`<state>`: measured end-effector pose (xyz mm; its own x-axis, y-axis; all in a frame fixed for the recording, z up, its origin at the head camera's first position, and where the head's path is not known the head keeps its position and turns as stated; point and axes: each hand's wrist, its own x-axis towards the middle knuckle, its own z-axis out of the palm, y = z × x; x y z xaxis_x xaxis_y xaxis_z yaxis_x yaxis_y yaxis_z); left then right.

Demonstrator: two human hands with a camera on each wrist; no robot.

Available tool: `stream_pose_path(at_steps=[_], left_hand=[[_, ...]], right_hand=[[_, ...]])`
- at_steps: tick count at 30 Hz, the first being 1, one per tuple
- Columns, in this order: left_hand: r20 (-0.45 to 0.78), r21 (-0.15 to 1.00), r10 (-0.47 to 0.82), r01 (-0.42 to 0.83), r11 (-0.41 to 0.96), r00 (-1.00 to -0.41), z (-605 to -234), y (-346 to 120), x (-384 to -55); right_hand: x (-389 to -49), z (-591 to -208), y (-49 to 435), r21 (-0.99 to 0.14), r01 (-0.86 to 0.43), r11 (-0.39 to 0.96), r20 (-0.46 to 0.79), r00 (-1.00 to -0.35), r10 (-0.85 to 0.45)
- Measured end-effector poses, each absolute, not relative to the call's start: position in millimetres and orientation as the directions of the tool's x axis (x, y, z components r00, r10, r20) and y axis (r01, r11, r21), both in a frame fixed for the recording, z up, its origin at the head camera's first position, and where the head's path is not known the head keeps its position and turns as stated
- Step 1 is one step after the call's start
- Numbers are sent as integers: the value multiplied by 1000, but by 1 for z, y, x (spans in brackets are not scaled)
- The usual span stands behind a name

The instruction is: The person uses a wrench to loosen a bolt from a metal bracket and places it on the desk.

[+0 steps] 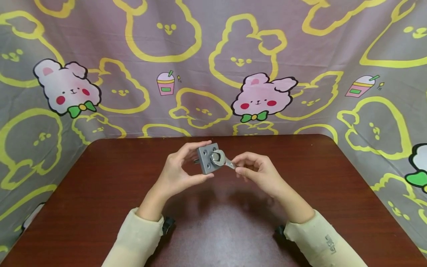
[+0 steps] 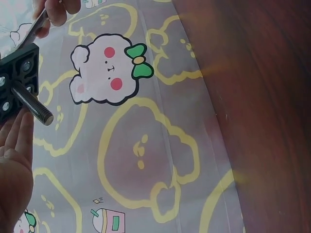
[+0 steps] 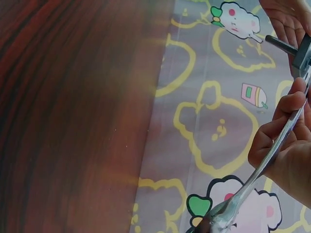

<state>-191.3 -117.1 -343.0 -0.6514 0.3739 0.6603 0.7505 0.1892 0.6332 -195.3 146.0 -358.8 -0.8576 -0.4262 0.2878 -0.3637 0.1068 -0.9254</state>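
My left hand [image 1: 175, 170] grips a small square grey plate [image 1: 202, 160] by its edges, thumb below and fingers above, over the table. The plate has holes near its corners. A bolt passes through its middle; the threaded shank [image 2: 34, 104] sticks out of the back in the left wrist view. On the front, the open end of a metal wrench [image 1: 229, 163] sits around the bolt head [image 1: 215, 157]. My right hand [image 1: 261, 171] pinches the wrench between thumb and fingers. In the right wrist view its long handle [image 3: 243, 193] runs back past the hand.
Beneath both hands is a dark reddish-brown wooden table [image 1: 110, 193]. A grey cloth [image 1: 200, 74] printed with cartoon rabbits hangs behind its far edge and along both sides.
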Motion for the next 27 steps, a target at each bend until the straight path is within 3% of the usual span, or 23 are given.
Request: stream_pose_path(at_steps=[12,27], left_hand=[[625,652,451,744,148,-638,-339,-122,-190],[397,764,663,629,144,-635,-328,-129,-179]], right_hand=[[-198,-355,147,-933,-345,105,261,-847,-463],[-218,-350,160,-874,-475,102,295,-684,-667]])
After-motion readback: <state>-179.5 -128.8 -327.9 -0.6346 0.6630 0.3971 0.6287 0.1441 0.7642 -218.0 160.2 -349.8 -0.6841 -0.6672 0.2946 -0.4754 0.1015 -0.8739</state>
